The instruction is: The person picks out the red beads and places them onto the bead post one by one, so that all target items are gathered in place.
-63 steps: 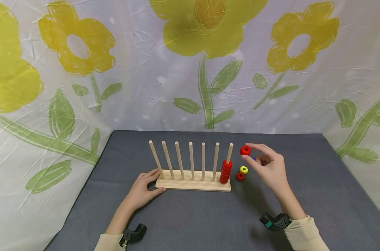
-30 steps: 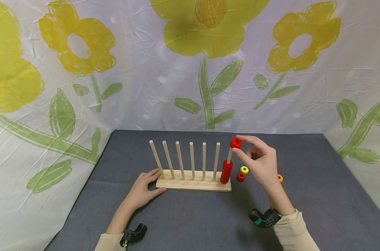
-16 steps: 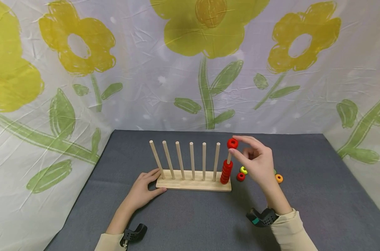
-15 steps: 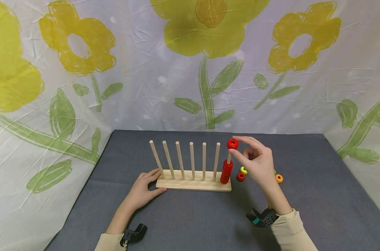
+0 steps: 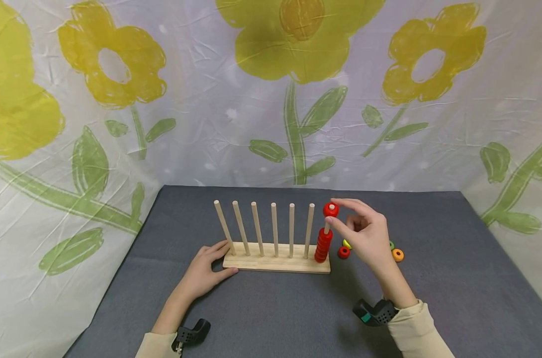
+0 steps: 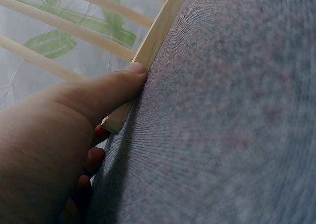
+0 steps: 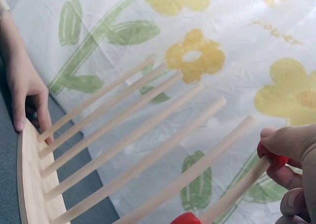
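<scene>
A wooden peg stand [image 5: 276,264] with a row of upright pegs stands on the dark cloth. My left hand [image 5: 202,272] grips its left end, thumb along the front edge and fingers behind, as the left wrist view also shows. My right hand [image 5: 365,231] pinches a red bead [image 5: 330,210] between thumb and index finger. The bead is threaded over the tip of the rightmost peg, whose end pokes through the hole. Lower on that peg sits a stack of red beads [image 5: 323,245], with bare wood between. In the right wrist view the pinched red bead [image 7: 273,155] encircles the peg.
Right of the stand lie a loose red bead [image 5: 343,252], a partly hidden yellow bead [image 5: 346,244], an orange bead [image 5: 398,255] and a green bead [image 5: 392,245] mostly behind the right wrist. A flower-printed curtain [image 5: 199,124] hangs behind the table.
My right hand has carried the red bead leftward from beside the stand to the rightmost peg, then lowered it slightly onto the tip. My left hand has stayed on the stand.
</scene>
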The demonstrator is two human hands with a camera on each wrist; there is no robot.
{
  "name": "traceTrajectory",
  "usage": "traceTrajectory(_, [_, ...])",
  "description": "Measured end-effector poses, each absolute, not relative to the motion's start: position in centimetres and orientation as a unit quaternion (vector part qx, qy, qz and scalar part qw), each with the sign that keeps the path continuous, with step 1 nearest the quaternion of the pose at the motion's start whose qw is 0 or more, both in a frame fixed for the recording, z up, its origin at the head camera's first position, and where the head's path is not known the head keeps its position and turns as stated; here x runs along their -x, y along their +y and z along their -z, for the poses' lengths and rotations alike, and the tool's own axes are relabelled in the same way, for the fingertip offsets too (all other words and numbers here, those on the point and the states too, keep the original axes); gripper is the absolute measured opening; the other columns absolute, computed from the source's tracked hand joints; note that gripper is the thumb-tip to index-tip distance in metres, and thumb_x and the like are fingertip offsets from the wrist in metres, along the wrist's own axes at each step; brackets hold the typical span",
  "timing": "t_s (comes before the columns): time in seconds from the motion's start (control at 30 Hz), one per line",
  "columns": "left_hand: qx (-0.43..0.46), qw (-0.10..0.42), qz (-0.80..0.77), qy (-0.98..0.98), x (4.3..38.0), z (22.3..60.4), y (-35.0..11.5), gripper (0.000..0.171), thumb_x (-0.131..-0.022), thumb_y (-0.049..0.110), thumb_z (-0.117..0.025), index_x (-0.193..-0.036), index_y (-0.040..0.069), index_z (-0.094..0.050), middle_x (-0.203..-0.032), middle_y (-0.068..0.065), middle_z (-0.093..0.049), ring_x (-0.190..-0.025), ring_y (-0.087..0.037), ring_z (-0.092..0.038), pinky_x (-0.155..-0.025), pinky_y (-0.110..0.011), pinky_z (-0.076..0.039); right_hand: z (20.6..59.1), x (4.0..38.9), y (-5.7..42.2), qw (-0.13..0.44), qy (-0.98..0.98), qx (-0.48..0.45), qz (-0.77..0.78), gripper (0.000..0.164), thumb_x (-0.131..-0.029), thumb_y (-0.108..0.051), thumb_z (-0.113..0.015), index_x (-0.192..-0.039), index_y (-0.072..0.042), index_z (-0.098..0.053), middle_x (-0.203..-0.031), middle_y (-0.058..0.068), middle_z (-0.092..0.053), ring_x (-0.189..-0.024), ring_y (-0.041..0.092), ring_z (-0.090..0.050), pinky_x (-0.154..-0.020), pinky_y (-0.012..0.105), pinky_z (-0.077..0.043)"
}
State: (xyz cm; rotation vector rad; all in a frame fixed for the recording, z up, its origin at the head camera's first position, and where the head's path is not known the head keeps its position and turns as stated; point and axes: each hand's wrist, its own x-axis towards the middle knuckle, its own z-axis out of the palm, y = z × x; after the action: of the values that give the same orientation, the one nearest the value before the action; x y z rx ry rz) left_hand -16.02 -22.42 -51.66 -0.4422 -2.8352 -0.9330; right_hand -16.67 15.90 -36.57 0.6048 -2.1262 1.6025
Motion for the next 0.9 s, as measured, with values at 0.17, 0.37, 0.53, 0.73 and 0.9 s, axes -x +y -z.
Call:
traceTrajectory(0.17, [0.146, 0.062, 0.309, -0.938, 16.0, 51.6, -22.3, 0.075, -0.086, 0.042, -0.083, -0.144, 0.003, -0.058, -0.150, -0.011, -0.050, -0.121, -0.030, -0.050, -0.098, -0.054, -0.042, 35.4, 15.9, 15.5, 0.209, -0.763, -0.217, -0.572, 0.035, -0.083, 0.012, -0.078, -0.117, 0.004, -0.073, -0.092, 0.012, -0.060, -0.044, 0.015, -0.033, -0.041, 0.031, -0.027])
traceTrajectory(0.37, [0.145, 0.064, 0.305, -0.939, 16.0, 51.6, -22.3, 0.075, -0.086, 0.042, -0.083, -0.144, 0.002, -0.057, -0.150, -0.011, -0.050, -0.121, -0.030, -0.050, -0.098, -0.054, -0.042, 35.4, 15.9, 15.5, 0.208, -0.767, -0.216, -0.567, 0.036, -0.083, 0.011, -0.079, -0.117, 0.004, -0.073, -0.090, 0.007, -0.059, -0.044, 0.016, -0.033, -0.041, 0.031, -0.027])
traceTrajectory(0.53, [0.145, 0.066, 0.304, -0.939, 16.0, 51.5, -22.4, 0.074, -0.087, 0.043, -0.082, -0.144, 0.002, -0.057, -0.150, -0.012, -0.050, -0.121, -0.031, -0.050, -0.098, -0.055, -0.042, 35.5, 16.0, 15.7, 0.196, -0.770, -0.226, -0.563, 0.037, -0.084, 0.012, -0.077, -0.120, 0.007, -0.070, -0.100, 0.011, -0.062, -0.044, 0.016, -0.033, -0.041, 0.030, -0.027])
traceTrajectory(0.73, [0.146, 0.065, 0.301, -0.940, 16.0, 51.6, -22.5, 0.075, -0.087, 0.044, -0.081, -0.144, 0.002, -0.057, -0.150, -0.012, -0.050, -0.121, -0.030, -0.050, -0.098, -0.054, -0.042, 35.9, 16.4, 16.1, 0.197, -0.766, -0.235, -0.565, 0.037, -0.085, 0.012, -0.076, -0.121, 0.008, -0.069, -0.110, 0.016, -0.066, -0.044, 0.014, -0.032, -0.041, 0.029, -0.026])
traceTrajectory(0.9, [0.146, 0.064, 0.303, -0.940, 16.0, 51.7, -22.5, 0.075, -0.087, 0.044, -0.081, -0.144, 0.002, -0.057, -0.150, -0.012, -0.050, -0.122, -0.031, -0.050, -0.099, -0.055, -0.042, 37.7, 17.6, 17.2, 0.210, -0.763, -0.233, -0.565, 0.037, -0.087, 0.012, -0.074, -0.123, 0.003, -0.070, -0.116, 0.014, -0.068, -0.043, 0.013, -0.032, -0.041, 0.029, -0.027])
